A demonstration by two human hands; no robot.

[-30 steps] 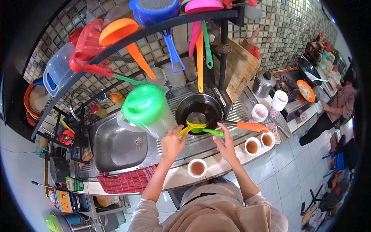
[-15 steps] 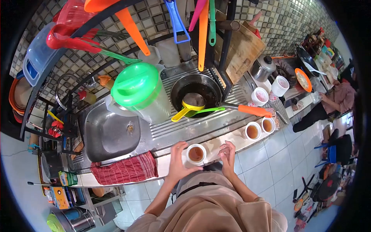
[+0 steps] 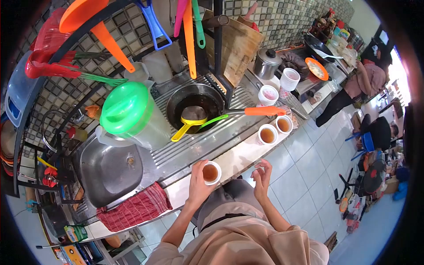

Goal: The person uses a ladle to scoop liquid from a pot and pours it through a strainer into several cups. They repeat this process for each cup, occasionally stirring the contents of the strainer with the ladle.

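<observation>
My left hand (image 3: 198, 187) is wrapped around a white cup of brown tea (image 3: 211, 172), held at the front edge of the counter (image 3: 240, 155). My right hand (image 3: 262, 176) hovers empty beside it, off the counter's edge, with the fingers loosely curled and apart. Two more filled cups (image 3: 267, 134) (image 3: 283, 125) stand on the counter to the right. Behind them a black pan (image 3: 193, 104) with an orange handle holds a yellow strainer (image 3: 190, 124) and a green-handled one (image 3: 212, 121).
A clear jug with a green lid (image 3: 129, 114) stands beside the steel sink (image 3: 107, 170). A red cloth (image 3: 134, 210) hangs over the counter's front. Stacked cups (image 3: 289, 79), a pot (image 3: 266, 64) and a stove lie right. Another person (image 3: 356, 87) stands there. Utensils hang overhead.
My hands came back from the strainers in the pan to the counter's front edge. My left hand closed on the near cup of tea and lifted it slightly. The view swung right.
</observation>
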